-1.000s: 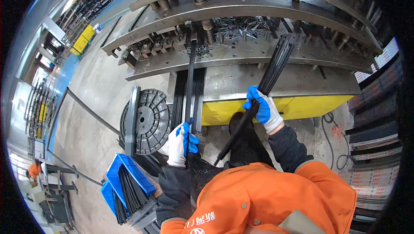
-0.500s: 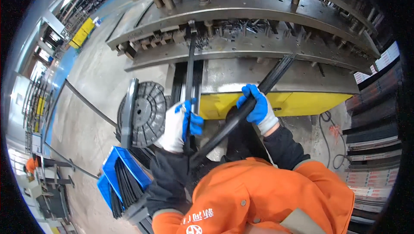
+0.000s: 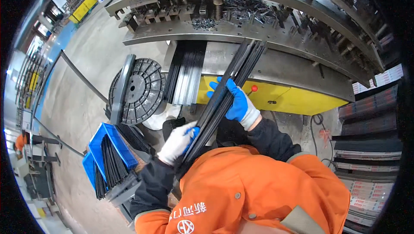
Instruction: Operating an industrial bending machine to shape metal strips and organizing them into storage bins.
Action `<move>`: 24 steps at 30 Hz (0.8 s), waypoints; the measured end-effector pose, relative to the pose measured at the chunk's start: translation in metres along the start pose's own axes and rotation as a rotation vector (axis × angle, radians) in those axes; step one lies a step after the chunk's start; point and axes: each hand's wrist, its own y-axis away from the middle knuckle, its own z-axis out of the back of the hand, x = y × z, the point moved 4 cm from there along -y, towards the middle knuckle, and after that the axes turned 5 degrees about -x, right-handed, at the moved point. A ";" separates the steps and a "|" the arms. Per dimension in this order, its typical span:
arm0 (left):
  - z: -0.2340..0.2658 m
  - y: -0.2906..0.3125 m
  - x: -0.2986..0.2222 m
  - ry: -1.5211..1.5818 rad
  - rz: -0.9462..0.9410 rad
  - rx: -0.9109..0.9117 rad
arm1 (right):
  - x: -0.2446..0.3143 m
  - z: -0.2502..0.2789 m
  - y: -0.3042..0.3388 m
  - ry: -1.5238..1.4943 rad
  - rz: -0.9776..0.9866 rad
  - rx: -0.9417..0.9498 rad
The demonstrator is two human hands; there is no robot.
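Note:
A slanting bundle of long black strips (image 3: 228,91) lies across my body, its far ends resting over or just above the steel table of the press. My right hand (image 3: 239,103), in a white glove with blue palm and fingers, wraps round the bundle's middle from the right side. Lower down, my left hand (image 3: 176,144) in the same kind of glove closes on the bundle's near part; most of its fingers are hidden behind the glove's back. To the left, several black and silvery strips (image 3: 186,76) lie side by side on the table.
The steel press die (image 3: 241,29) spans the far side, with black scraps on its lower plate. At left stand a ribbed black reel (image 3: 140,88) and blue bins (image 3: 113,152) of black strips. A yellow panel (image 3: 280,100) with a red knob fronts the table. Stacked material (image 3: 366,147) fills the right.
My left hand has left the die with the single strip it held there and now grips the bundle's lower part. The bundle has swung more upright and to the left.

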 end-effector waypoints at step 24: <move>0.043 0.006 0.056 1.138 0.111 -0.405 | 0.215 -0.147 -0.003 0.862 1.125 -0.006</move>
